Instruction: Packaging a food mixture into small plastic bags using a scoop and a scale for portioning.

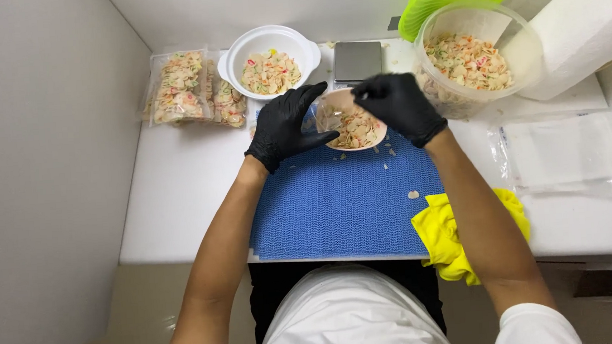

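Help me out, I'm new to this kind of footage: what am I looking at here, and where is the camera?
One picture, from a camera worn on a person's head, looking down at their own arms. Both hands wear black gloves. The left hand steadies a small tan bowl of pale, colourful flakes; the right hand holds its far rim. They work over a blue ribbed mat on a white table. Around it lie filled clear bags, a white handled bowl, a large clear tub of flakes, a small grey scale, empty bags and a yellow cloth.
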